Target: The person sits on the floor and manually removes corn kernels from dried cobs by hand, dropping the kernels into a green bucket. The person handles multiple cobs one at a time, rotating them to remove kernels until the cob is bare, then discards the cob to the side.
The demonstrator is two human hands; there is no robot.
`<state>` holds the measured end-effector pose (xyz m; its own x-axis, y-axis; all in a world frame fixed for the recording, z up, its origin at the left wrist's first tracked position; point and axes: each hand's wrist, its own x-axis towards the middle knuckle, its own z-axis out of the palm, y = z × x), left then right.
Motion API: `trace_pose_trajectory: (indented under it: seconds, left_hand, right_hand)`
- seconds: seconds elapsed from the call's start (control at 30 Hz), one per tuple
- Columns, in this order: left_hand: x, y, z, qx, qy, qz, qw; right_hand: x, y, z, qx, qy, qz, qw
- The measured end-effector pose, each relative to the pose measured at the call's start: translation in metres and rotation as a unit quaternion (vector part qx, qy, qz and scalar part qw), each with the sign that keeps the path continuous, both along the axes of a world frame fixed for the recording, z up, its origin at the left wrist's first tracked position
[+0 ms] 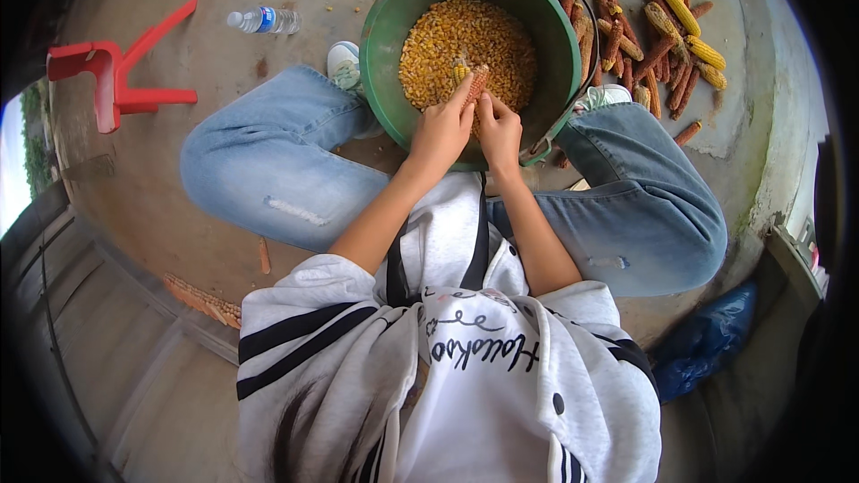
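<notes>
Over the bucket, my left hand (443, 130) and my right hand (499, 134) are close together, both closed round a reddish, mostly bare corn cob (478, 85). A patch of yellow kernels (461, 70) shows just beside the cob's upper end; whether it belongs to a second ear I cannot tell. The fingers hide part of the cob. Below them, the green bucket (380, 85) holds a layer of loose yellow corn kernels (465, 27). Its wire handle rests down along the right side of the rim. The bucket stands between my bent legs.
Right of the bucket lies a pile of stripped red cobs (617, 40) with several yellow ears (680, 11) among them. A plastic water bottle (266, 20) lies on its side at the left, near a red plastic stool (116, 80). A blue plastic bag (707, 340) lies at lower right.
</notes>
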<state>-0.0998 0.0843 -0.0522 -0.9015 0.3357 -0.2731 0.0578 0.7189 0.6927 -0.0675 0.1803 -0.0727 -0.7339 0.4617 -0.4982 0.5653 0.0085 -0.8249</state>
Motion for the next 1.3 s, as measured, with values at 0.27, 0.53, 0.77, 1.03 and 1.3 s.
trace_pose_trajectory:
  seconds: [0.27,0.53,0.77,1.03,1.3]
  left_hand:
    - [-0.037,-0.011,-0.025,-0.111,0.008,0.035,0.993]
    - [-0.02,-0.033,0.002,0.023,-0.006,0.089,0.996]
    - [-0.029,-0.024,-0.02,-0.081,-0.096,0.038,0.991]
    - [-0.007,-0.028,-0.002,-0.014,-0.065,0.103,0.992]
    - [-0.016,-0.016,0.013,-0.006,-0.07,0.063,0.995]
  right_hand:
    - [0.001,-0.006,-0.004,-0.067,-0.021,-0.017,0.997]
    - [-0.007,0.005,0.014,-0.351,-0.045,-0.105,0.929]
    - [-0.002,-0.002,0.01,-0.342,-0.041,-0.102,0.933]
    - [-0.014,0.008,-0.002,-0.19,0.061,-0.128,0.971]
    - [-0.007,-0.005,0.008,-0.276,-0.039,-0.106,0.955]
